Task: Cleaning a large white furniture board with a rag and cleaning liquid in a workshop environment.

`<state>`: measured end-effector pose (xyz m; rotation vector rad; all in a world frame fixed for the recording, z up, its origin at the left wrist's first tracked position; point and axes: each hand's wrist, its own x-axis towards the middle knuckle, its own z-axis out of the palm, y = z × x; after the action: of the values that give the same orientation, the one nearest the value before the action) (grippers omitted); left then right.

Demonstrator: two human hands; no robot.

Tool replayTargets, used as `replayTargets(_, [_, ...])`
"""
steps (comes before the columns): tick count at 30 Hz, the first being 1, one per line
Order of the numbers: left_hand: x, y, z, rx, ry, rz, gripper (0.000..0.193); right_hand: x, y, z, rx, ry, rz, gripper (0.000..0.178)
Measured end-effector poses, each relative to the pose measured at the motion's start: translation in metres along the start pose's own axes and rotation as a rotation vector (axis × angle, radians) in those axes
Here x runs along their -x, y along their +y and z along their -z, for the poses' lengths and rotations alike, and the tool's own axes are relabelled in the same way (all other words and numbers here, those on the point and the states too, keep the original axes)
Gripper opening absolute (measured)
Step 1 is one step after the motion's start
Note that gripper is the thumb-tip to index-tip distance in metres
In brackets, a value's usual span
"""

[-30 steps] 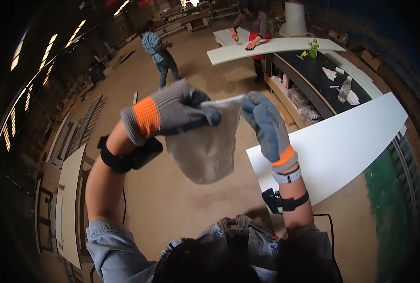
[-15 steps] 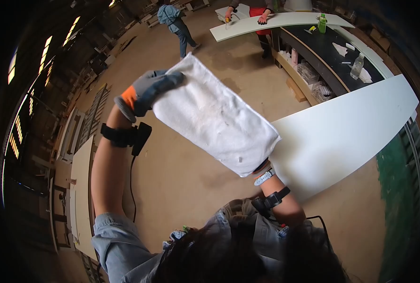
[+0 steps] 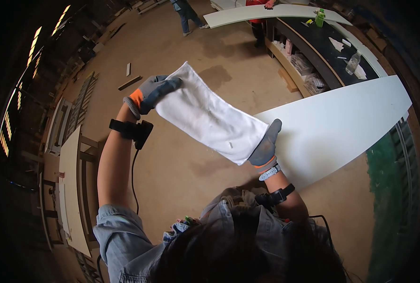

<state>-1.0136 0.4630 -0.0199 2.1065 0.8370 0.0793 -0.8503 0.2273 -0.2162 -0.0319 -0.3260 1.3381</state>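
Observation:
A white rectangular cloth point(image 3: 210, 115), creased and faintly marked, hangs in the air before me, slanting down from left to right. My left hand point(image 3: 159, 90), in a grey-blue glove with an orange cuff, grips its upper left end. At the lower right end is my right hand point(image 3: 265, 147), gloved alike; its thumb stands up beside the cloth, and its other fingers are hidden by the fabric. Just beyond that hand lies a large white panel point(image 3: 346, 118) with a curved edge.
A dark workbench point(image 3: 309, 45) at the back right bears a clear bottle point(image 3: 353, 63), a green bottle point(image 3: 320, 18) and scraps. Another white panel point(image 3: 266, 14) lies across it, a co-worker's gloved hand point(image 3: 269, 4) on it. A second person point(image 3: 187, 16) walks behind. Boards point(image 3: 70, 188) stand at left.
My right hand, mostly behind the cloth before, now shows its palm and raised thumb at the cloth's edge. The cloth sags more along its upper edge. The surroundings have shifted upward in view.

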Motion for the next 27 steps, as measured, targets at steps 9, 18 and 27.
replayTargets(9, [0.030,0.068,-0.012,-0.051,0.002,-0.170,0.037,0.006,0.001,0.017,-0.042,-0.167,-0.166,0.102])
replayTargets(18, [0.060,0.147,-0.014,-0.274,-0.150,-0.397,0.032,-0.039,-0.067,-0.008,0.779,0.240,0.228,0.083])
replayTargets(27, [0.038,0.119,-0.009,-0.144,-0.287,-0.385,0.035,-0.045,-0.047,-0.074,0.721,-0.411,-0.313,0.067])
